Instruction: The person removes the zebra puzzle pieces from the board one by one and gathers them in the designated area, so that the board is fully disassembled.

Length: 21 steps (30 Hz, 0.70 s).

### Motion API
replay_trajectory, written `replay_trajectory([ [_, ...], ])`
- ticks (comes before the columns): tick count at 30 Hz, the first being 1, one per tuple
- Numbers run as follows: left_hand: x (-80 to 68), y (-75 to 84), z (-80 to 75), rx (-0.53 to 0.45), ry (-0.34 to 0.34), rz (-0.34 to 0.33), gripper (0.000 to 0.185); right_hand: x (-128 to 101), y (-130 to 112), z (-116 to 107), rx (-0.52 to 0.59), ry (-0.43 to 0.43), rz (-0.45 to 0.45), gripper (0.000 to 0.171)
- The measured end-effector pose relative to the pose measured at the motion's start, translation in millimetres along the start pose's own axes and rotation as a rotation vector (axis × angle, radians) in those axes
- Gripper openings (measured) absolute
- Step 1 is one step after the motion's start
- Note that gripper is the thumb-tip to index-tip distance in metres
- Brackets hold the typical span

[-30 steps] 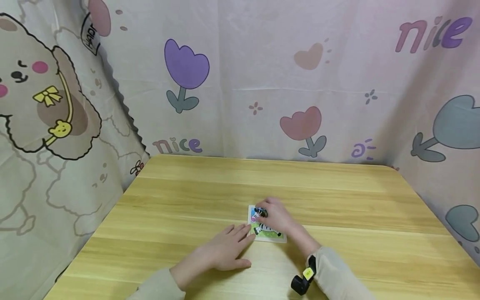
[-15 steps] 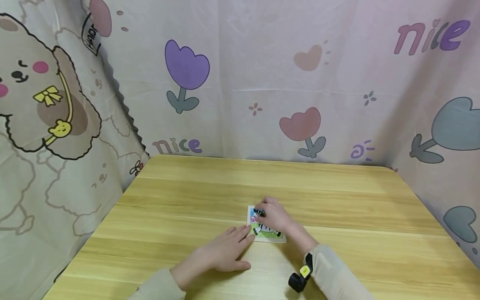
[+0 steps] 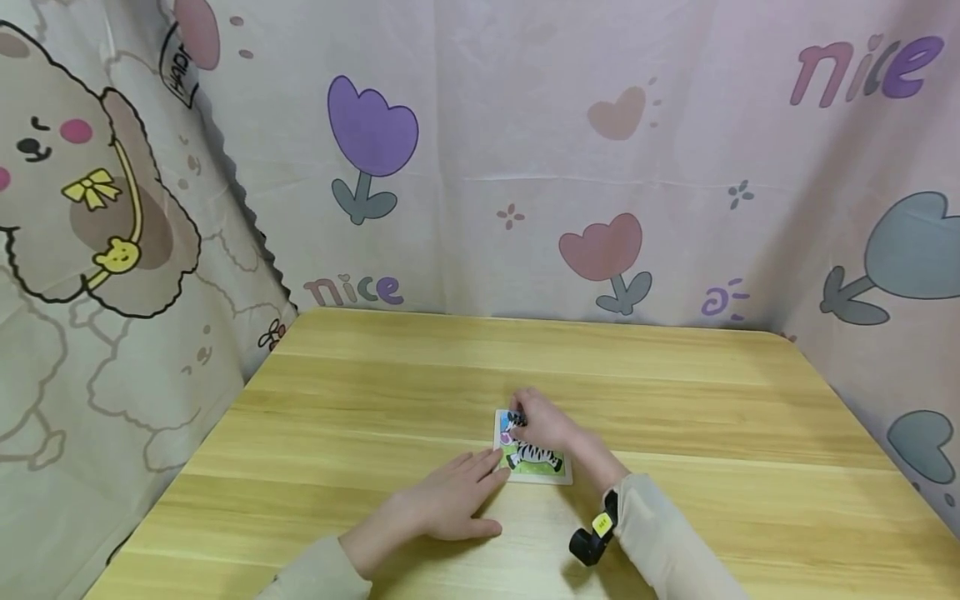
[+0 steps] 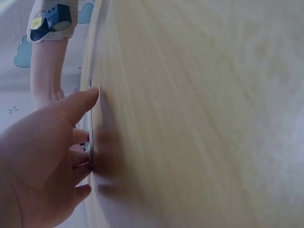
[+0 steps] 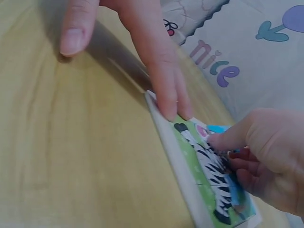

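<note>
A small zebra picture puzzle [image 3: 534, 467] with a white border lies flat on the table; thin seams cross the picture in the right wrist view. My left hand [image 3: 456, 498] rests with its fingers spread and straight, the fingertips pressing on the puzzle's left edge. Over the zebra's head, my right hand [image 3: 551, 423] curls its thumb and fingers together at the picture's surface. They pinch a puzzle piece [image 5: 223, 154], mostly hidden by the fingers. In the left wrist view, the puzzle shows only edge-on beyond the left fingers [image 4: 81, 192].
The wooden table [image 3: 360, 383] spreads around the puzzle on all sides. A patterned curtain [image 3: 480, 125] hangs behind it and at both sides. A black wrist camera [image 3: 592, 537] is strapped at the right sleeve [image 3: 667, 533].
My right hand and forearm have shifted slightly up and to the left, uncovering more of the zebra's striped body. The left hand stays in place on the puzzle's edge.
</note>
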<state>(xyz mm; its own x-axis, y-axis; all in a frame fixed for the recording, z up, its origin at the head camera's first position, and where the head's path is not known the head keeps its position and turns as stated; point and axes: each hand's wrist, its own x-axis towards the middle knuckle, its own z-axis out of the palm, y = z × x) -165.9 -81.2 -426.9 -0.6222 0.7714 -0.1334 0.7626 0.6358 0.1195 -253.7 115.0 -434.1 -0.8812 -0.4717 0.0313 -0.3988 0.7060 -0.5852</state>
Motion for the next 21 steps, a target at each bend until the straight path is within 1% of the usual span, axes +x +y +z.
replay_trajectory([
  [3, -0.2, -0.1, 0.3, -0.001, 0.002, -0.003, 0.072, -1, 0, 2, 0.089, 0.035, -0.004, 0.021],
  [7, -0.1, -0.6, 0.3, -0.010, 0.003, -0.005, 0.072, -4, 1, 5, 0.192, 0.134, -0.006, 0.014],
  [12, 0.7, -1.5, 2.7, -0.010, 0.009, 0.000, 0.072, -9, 8, 2, 0.314, 0.259, 0.056, 0.015],
  [14, 0.8, -1.8, 3.8, -0.011, 0.013, 0.004, 0.072, -12, 15, -4, 0.361, 0.294, 0.083, 0.017],
  [17, 1.3, -2.3, 4.6, -0.017, 0.012, 0.003, 0.073, -18, 30, -15, 0.382, 0.334, 0.112, 0.018],
  [21, 0.7, -2.2, 3.4, -0.021, 0.001, -0.011, 0.073, -26, 56, -33, 0.426, 0.356, 0.201, 0.021],
])
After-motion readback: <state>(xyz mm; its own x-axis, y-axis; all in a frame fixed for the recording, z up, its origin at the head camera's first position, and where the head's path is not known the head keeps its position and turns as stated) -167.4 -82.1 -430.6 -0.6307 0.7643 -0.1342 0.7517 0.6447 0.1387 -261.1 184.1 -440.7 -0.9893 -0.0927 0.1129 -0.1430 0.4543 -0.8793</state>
